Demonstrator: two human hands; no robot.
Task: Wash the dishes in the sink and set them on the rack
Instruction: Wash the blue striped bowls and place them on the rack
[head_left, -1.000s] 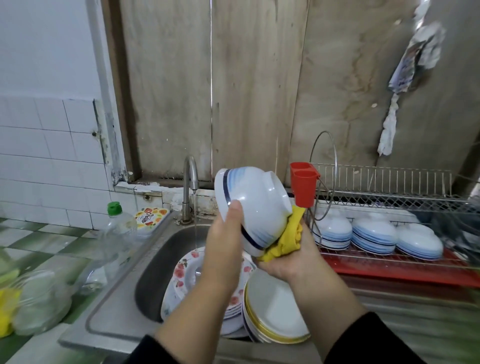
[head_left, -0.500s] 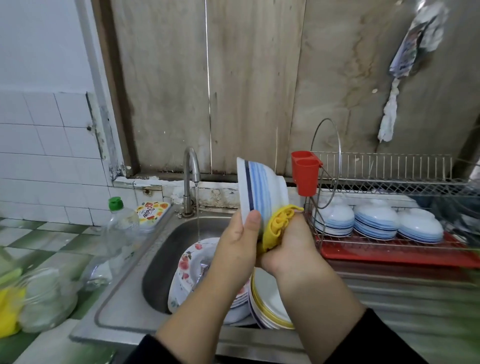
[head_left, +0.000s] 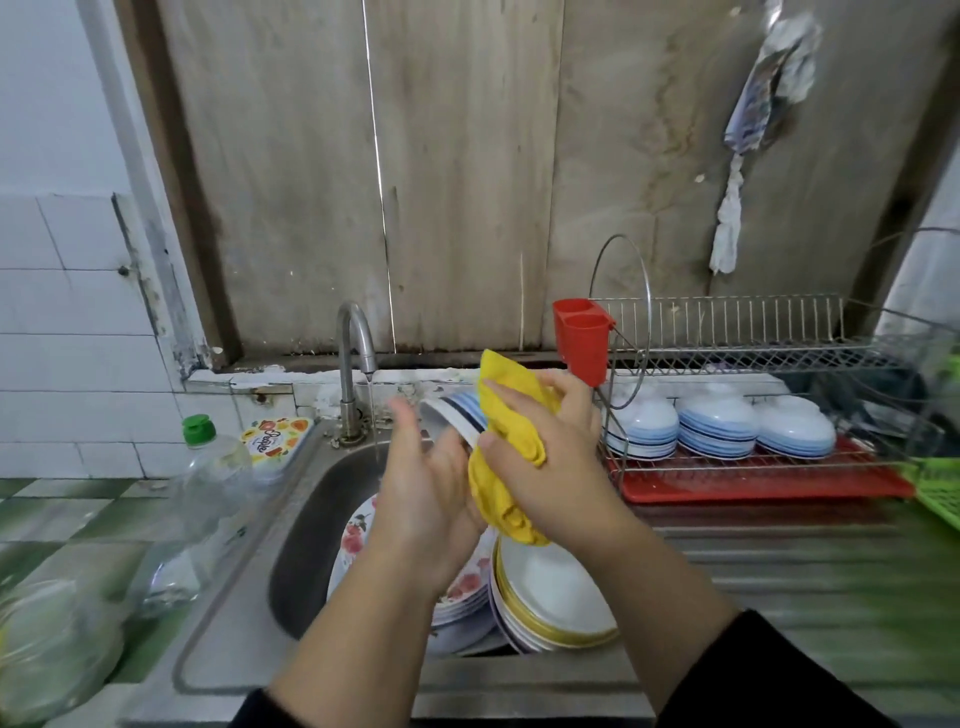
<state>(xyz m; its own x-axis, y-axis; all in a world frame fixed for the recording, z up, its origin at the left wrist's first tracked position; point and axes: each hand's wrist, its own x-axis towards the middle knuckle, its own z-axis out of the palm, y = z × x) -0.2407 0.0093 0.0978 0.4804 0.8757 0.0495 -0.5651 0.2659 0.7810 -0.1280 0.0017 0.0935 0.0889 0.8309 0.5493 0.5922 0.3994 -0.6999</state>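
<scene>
Since the earlier frame the yellow cloth (head_left: 511, 447) has gone from beneath the bowl (head_left: 453, 415) to over its top, and the bowl sits lower, tilted, mostly hidden. Nearest, stacked plates (head_left: 545, 587) stand in the sink (head_left: 311, 499), white gold-rimmed ones at right, flowered ones at left. Above them the left hand (head_left: 426, 488) cups the bowl from the left, fingers spread and blurred. Right hand (head_left: 545, 457) grips the cloth against the bowl, fingers curled round it. Behind, a thin stream runs from the tap (head_left: 356, 353). At right on the counter (head_left: 779, 597), the rack (head_left: 753, 358) holds three stacks of upturned blue-banded bowls (head_left: 717, 426) over a red tray (head_left: 758, 480).
</scene>
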